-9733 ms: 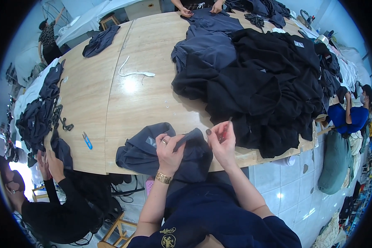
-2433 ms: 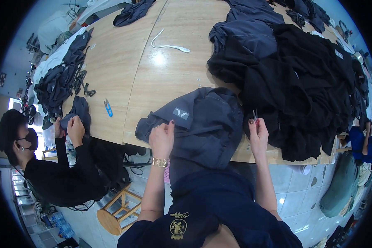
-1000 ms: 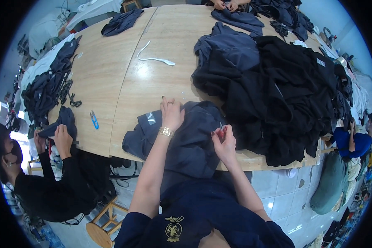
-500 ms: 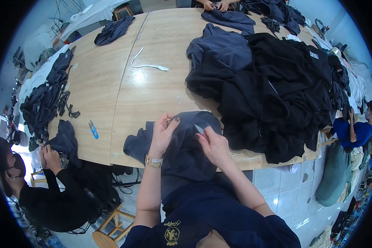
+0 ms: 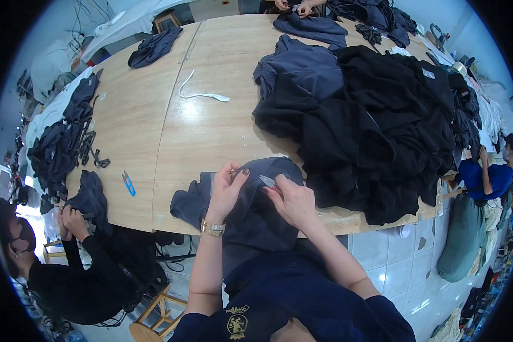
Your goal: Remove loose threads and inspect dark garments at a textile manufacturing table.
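Note:
A dark grey-blue garment (image 5: 255,219) lies bunched over the near table edge and hangs toward my lap. My left hand (image 5: 226,192) pinches a fold of it between thumb and fingers. In my right hand (image 5: 295,200) is a small pair of thread snips (image 5: 267,181), its silver blades pointing toward the left hand and a bit of red handle showing. The blades hover over the cloth close to my left fingertips; whether they touch it I cannot tell.
A big heap of black garments (image 5: 376,125) fills the table's right side. Blue-handled snips (image 5: 129,183) and a white cord (image 5: 205,97) lie on the wooden table (image 5: 131,119). A masked co-worker (image 5: 68,268) sits at left; others work at the far edge and right.
The snips in my right hand have shifted left, closer to my left fingertips. My left hand still pinches the garment in nearly the same spot.

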Demonstrator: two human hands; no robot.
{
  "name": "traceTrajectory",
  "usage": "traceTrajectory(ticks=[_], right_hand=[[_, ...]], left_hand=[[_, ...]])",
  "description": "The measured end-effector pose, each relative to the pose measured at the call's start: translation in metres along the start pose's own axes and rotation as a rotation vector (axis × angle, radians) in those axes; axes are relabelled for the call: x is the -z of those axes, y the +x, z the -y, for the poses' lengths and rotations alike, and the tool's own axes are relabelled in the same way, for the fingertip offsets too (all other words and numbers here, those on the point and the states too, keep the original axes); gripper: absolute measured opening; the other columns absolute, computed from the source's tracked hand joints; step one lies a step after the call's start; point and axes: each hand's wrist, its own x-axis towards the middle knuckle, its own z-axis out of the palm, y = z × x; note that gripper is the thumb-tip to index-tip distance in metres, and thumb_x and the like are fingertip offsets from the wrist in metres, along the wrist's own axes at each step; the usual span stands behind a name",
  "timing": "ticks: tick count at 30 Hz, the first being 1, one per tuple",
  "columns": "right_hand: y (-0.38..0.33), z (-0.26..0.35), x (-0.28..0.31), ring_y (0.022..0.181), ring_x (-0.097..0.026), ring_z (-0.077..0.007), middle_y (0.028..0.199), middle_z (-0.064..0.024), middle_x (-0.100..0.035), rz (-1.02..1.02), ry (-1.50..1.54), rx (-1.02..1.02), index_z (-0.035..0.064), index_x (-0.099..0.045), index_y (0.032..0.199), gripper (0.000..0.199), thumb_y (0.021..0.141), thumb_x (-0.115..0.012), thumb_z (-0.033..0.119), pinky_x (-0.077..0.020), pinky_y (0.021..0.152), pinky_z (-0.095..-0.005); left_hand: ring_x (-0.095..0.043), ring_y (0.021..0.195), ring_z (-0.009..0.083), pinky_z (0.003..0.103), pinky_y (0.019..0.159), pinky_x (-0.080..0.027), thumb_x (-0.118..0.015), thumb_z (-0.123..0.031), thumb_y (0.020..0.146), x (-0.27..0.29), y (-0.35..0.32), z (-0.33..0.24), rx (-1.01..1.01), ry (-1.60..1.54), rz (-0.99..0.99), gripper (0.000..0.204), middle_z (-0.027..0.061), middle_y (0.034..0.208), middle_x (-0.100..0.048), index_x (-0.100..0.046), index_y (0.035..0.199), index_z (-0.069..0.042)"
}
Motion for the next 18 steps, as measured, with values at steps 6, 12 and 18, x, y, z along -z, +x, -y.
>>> traceTrajectory(ticks=[6,12,18], right_hand=[[0.000,-0.002,0.002,0.062,-0.060,-0.0328,0.067,-0.0121,-0.060,-0.005,0.038,-0.009,0.0065,-0.050,0.081,0.025,0.086,-0.059,0.029,-0.0452,0.053,-0.0397],[-0.002,-0.013,0.001,0.062,-0.059,-0.0346,0.064,-0.0142,-0.057,-0.067,0.161,-0.128,0.0061,-0.048,0.082,0.029,0.088,-0.056,0.034,-0.0443,0.052,-0.0420],[0.000,-0.016,-0.009,0.053,-0.054,-0.0256,0.058,-0.0097,-0.050,-0.045,0.297,-0.159,0.0035,-0.045,0.078,0.032,0.087,-0.059,0.031,-0.0399,0.050,-0.0335]], left_hand=[[-0.042,0.066,-0.0019,0.015,0.057,-0.033,-0.055,-0.004,0.090,0.002,0.000,0.001,-0.015,0.010,-0.007,0.006,-0.0079,0.074,-0.051,-0.051,0.086,-0.006],[-0.049,0.069,0.0094,0.024,0.064,-0.041,-0.062,-0.014,0.084,-0.005,-0.005,0.002,-0.151,0.570,-0.132,0.016,0.0042,0.070,-0.054,-0.055,0.087,0.000],[-0.047,0.069,0.0055,0.021,0.063,-0.039,-0.058,-0.011,0.088,0.001,-0.005,0.020,-0.031,0.267,-0.134,0.011,0.0001,0.073,-0.053,-0.052,0.087,-0.002]])
